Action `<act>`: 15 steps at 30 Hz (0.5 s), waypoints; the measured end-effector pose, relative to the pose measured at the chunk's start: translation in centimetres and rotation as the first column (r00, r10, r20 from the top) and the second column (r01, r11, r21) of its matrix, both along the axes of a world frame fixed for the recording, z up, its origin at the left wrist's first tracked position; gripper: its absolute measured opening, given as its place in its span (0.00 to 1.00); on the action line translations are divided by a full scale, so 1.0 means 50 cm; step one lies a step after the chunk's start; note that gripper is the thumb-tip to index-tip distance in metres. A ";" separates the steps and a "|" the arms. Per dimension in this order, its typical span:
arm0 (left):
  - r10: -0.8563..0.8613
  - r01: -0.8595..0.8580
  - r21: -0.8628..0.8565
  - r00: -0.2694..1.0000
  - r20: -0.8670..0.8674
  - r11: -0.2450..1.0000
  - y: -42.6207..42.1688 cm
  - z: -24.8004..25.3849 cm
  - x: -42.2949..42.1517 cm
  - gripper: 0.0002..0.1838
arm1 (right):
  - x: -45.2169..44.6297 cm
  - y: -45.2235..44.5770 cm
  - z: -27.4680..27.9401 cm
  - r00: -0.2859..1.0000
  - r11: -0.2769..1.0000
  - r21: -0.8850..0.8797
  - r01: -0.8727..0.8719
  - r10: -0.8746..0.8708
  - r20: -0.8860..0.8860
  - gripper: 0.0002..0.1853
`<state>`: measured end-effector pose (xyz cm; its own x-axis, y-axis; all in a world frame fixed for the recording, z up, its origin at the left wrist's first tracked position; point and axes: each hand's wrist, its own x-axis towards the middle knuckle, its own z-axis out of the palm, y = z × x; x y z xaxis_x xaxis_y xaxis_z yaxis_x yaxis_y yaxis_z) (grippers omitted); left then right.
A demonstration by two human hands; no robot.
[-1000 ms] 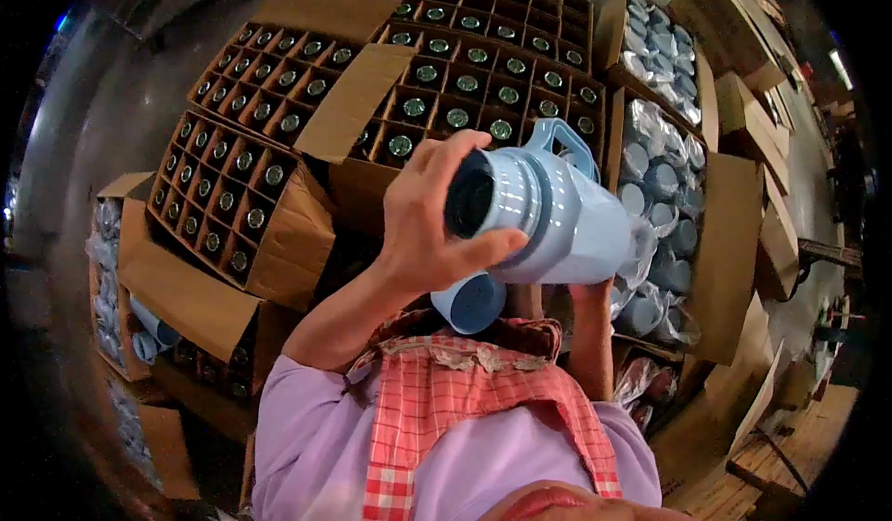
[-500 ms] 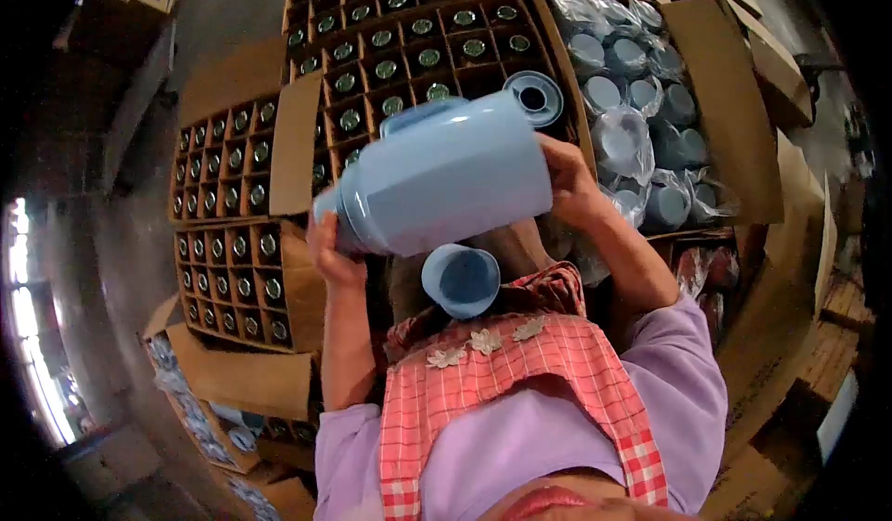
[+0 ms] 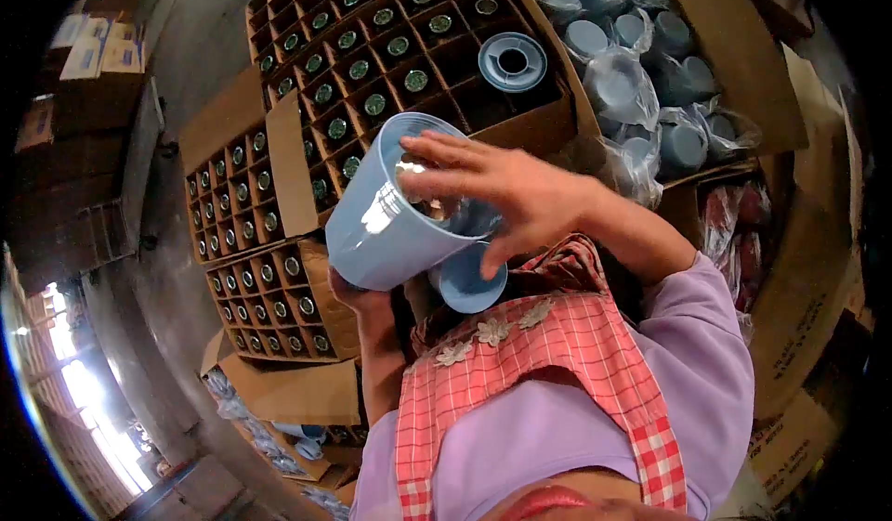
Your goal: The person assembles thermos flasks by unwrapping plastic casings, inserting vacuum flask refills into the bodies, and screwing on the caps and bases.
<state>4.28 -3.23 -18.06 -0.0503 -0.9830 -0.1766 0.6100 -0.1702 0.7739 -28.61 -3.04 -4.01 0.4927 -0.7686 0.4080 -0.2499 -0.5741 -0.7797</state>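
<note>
A light blue vacuum flask body [image 3: 381, 228] is tilted in front of me, its wide open end facing up and right. Shiny silver glass [image 3: 429, 207] shows inside that opening. My left hand [image 3: 358, 293] holds the flask from below at its lower end, with most of its fingers hidden. Over the opening is my right hand [image 3: 530, 191], fingers stretched and apart, reaching partly inside by the silver glass; whether they touch it I cannot tell. A blue cup [image 3: 472, 280] sits at my lap below the flask. Beyond, a blue ring-shaped base [image 3: 513, 62] rests on the divided carton.
A large divided carton [image 3: 390, 84] holds several silver-tipped glass liners. Smaller divided cartons [image 3: 265, 289] are stacked at left. An open box of bagged blue parts [image 3: 618, 84] stands at right, with red bagged items [image 3: 734, 233] below it.
The flask has swung from lying sideways to its open end facing up. My right hand moved from its wide end to over the opening; my left hand shifted down with the narrow end.
</note>
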 end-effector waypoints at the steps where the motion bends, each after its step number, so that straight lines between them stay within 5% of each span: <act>1: 0.013 -0.013 0.051 1.000 0.009 0.999 0.001 -0.010 0.007 0.32 | 0.020 0.007 -0.006 0.995 0.996 0.004 0.089 -0.089 -0.046 0.49; 3: 0.044 -0.046 0.152 0.999 0.018 0.987 0.004 0.009 -0.014 0.31 | 0.033 0.007 -0.041 0.982 0.984 -0.017 0.179 -0.180 -0.062 0.50; 6: 0.137 -0.212 0.159 0.911 0.389 0.964 0.015 0.067 -0.045 0.32 | 0.015 -0.003 -0.090 0.981 0.980 -0.046 0.193 -0.192 0.033 0.48; 10: -0.226 0.227 -0.030 0.974 0.030 0.974 0.028 0.022 0.078 0.29 | 0.001 -0.012 -0.140 0.969 0.986 0.038 0.162 -0.166 0.185 0.46; 15: -0.179 0.177 0.037 0.982 0.052 0.983 0.023 0.005 0.060 0.28 | 0.025 -0.015 -0.145 0.972 0.993 0.061 0.097 -0.108 0.210 0.45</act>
